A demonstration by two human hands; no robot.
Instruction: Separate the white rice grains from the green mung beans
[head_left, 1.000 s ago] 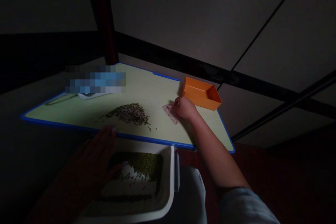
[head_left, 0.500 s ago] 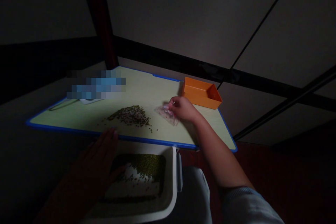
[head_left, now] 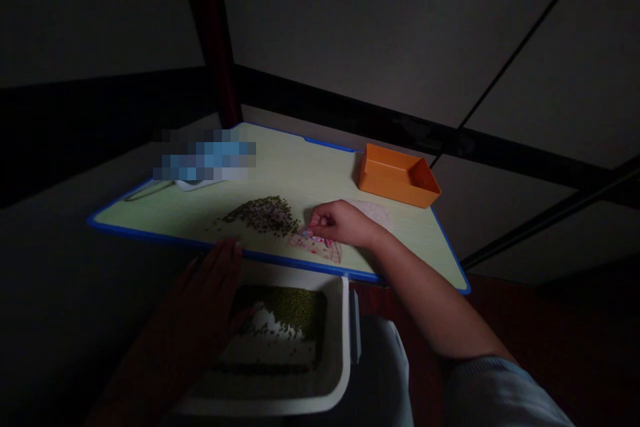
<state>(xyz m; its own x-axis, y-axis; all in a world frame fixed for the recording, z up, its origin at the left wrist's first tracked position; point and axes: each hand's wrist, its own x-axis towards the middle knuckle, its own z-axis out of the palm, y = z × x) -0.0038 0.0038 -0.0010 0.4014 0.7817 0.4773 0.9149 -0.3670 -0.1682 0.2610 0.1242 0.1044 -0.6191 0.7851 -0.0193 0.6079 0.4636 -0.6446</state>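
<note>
My right hand (head_left: pixel 337 223) is pinched on a small clear plastic piece with pink print (head_left: pixel 317 248), probably a bag, low over the table beside a pile of small dark-green beans (head_left: pixel 267 213). My left hand (head_left: pixel 213 290) is in shadow, its fingers stretched out over the near left side of a white tub (head_left: pixel 339 360). More green beans (head_left: pixel 295 310) lie in the tub, heaped toward its far right side. The left thumb is hard to make out in the dark.
The pale table (head_left: pixel 280 147) has a blue rim. An orange open box (head_left: pixel 400 177) stands at its back right. A faint pinkish patterned patch (head_left: pixel 373 210) shows behind my right wrist. A blurred-out blue and white item (head_left: pixel 210 160) lies at the left.
My right hand has moved left and nearer with the plastic piece, up to the right edge of the bean pile. My left hand stays by the tub. The whole view has shifted slightly.
</note>
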